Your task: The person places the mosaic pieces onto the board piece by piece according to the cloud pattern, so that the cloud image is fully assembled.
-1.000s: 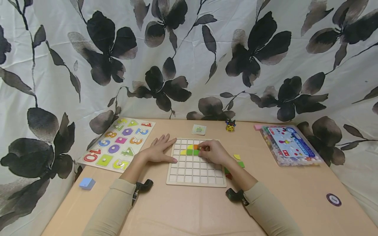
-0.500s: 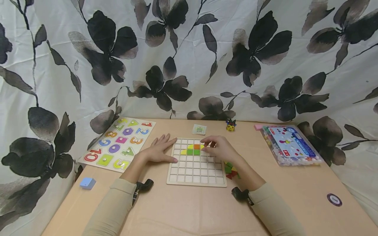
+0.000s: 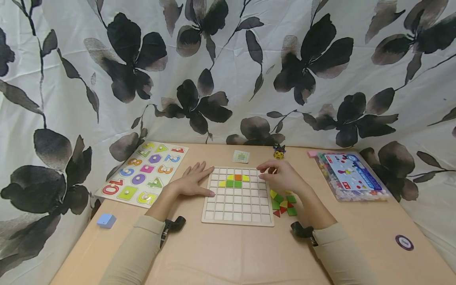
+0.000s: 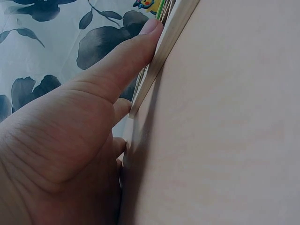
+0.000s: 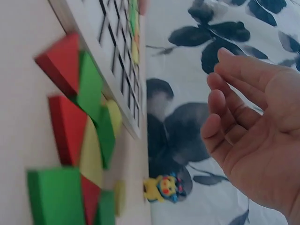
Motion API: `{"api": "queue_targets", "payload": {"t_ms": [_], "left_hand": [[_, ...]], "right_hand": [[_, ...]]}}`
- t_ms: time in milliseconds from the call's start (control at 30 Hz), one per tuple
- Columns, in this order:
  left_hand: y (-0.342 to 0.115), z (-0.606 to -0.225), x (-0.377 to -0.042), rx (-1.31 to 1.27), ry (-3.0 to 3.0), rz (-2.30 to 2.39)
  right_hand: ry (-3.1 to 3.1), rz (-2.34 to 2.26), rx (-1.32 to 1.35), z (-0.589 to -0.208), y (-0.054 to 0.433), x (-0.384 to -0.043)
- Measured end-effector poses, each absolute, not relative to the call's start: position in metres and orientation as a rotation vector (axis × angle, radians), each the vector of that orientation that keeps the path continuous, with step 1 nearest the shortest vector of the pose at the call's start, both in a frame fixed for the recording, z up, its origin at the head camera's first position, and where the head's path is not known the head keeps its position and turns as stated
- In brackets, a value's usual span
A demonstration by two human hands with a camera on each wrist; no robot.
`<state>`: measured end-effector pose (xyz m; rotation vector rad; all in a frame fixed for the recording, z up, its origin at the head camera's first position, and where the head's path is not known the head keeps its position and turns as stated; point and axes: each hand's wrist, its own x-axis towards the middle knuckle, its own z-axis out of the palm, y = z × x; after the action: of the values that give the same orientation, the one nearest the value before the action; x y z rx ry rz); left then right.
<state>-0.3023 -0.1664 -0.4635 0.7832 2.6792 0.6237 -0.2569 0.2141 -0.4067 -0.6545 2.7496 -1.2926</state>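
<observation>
At the middle of the counter (image 3: 199, 255), I see the grid (image 3: 236, 208) lying flat, with yellow, orange and green tiles (image 3: 234, 183) together in its upper cells. On its left side, the left hand (image 3: 192, 183) lies with its fingers straight and spread, the thumb meeting the grid's edge in the left wrist view. Over the right edge I have the right hand (image 3: 283, 175) raised, its fingers loosely bent and holding nothing; the right wrist view shows them clear of the blocks (image 3: 284, 204). Those red, green and yellow blocks are jumbled just beside the grid, on its right. Beyond the grid I make out a card (image 3: 241, 156) and a figurine (image 3: 279, 152). A number board (image 3: 142, 174) lies to the left, a plastic box (image 3: 352, 176) well to the right.
</observation>
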Motion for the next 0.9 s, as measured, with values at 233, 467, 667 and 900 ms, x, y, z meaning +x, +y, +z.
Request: {"api": "queue_targets", "payload": {"t_ms": [233, 467, 667, 900], "left_hand": [[-0.165, -0.461, -0.301, 0.78, 2.679, 0.611], [-0.165, -0.463, -0.302, 0.778, 2.683, 0.601], [-0.165, -0.464, -0.302, 0.777, 2.682, 0.611], [-0.165, -0.463, -0.301, 0.77, 2.681, 0.61]], "right_hand": [[2.721, -1.209, -0.71, -0.398, 0.24, -0.259], [2.638, -1.1, -0.601, -0.406, 0.274, -0.263], [2.532, -1.011, -0.629, -0.413, 0.296, -0.264], [2.418, -0.932, -0.555, -0.417, 0.305, -0.264]]}}
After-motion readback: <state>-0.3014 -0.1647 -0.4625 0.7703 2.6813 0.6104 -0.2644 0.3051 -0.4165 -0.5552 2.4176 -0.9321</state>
